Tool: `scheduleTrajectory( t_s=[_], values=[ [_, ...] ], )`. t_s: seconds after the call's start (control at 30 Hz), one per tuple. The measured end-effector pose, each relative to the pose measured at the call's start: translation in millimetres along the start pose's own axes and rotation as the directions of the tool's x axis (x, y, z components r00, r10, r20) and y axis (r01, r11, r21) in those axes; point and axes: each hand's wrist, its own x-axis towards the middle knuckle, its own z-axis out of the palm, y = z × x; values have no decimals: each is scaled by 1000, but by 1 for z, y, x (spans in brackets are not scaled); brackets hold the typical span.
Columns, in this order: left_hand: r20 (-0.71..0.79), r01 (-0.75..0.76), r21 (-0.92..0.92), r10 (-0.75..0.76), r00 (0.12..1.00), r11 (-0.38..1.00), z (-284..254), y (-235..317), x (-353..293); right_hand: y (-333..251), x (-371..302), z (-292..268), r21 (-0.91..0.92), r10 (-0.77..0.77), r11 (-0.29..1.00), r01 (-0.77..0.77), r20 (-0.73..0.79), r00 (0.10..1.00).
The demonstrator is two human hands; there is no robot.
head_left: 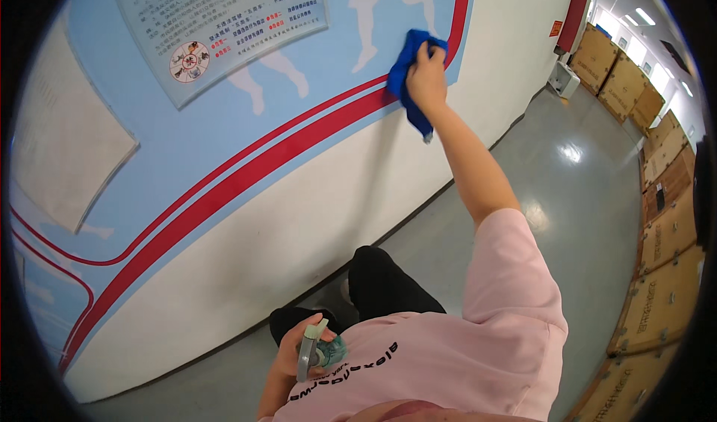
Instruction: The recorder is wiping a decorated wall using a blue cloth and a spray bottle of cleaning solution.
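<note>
Two hands are busy in the head view. The right hand [427, 75] is stretched far out and up, at the end of a long bare arm. It is closed on a blue cloth [407, 78] and presses it flat on the wall [299, 220]. The cloth sits on the light blue part of the wall, just at the top of two red stripes [246, 175]. One end of the cloth hangs down under the hand.

The left hand [295, 351] is near, low in the picture, close to the person's belly. Its fingers are curled around a spray bottle [317, 351]. The bottle has a pale trigger top that points up and a greenish body. It is held in front of a pink shirt [478, 347], well apart from the cloth.

The wall runs from near left to far right. Its lower part is white and its upper part is light blue with white shapes. A clear sign [224, 26] with small print hangs on it, to the left of the cloth. A pale sheet [67, 153] hangs farther left.

The floor [575, 168] is grey and shiny, with light spots on it. Many brown boxes [665, 228] stand in a row along the right side, well apart from the person. A red panel [573, 17] is on the far wall, with a small white box [565, 78] under it on the floor. The person's knees [381, 280] in black trousers are bent close to the wall.
</note>
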Motion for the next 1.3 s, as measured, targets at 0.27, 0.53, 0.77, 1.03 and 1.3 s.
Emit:
scheduleTrajectory(
  t_s=[0.27,0.53,0.77,1.03,1.3],
  values=[
    [-57,-20,72,24,998,997,8,-2,-3,29,18,-8,-145,17,989,-12,34,999],
    [-81,72,170,-59,995,983,7,4,5,-47,-75,-22,74,-489,868,491,296,820],
    [-320,-17,210,85,944,978,11,1,-7,-37,18,-18,-89,-153,985,148,-44,987],
    [-483,36,126,30,875,991,8,-3,-24,25,87,-17,-194,94,973,-122,-149,984],
    [-473,167,84,-108,875,982,19,2,-8,-83,-56,-28,156,-501,865,476,275,820]
  ],
)
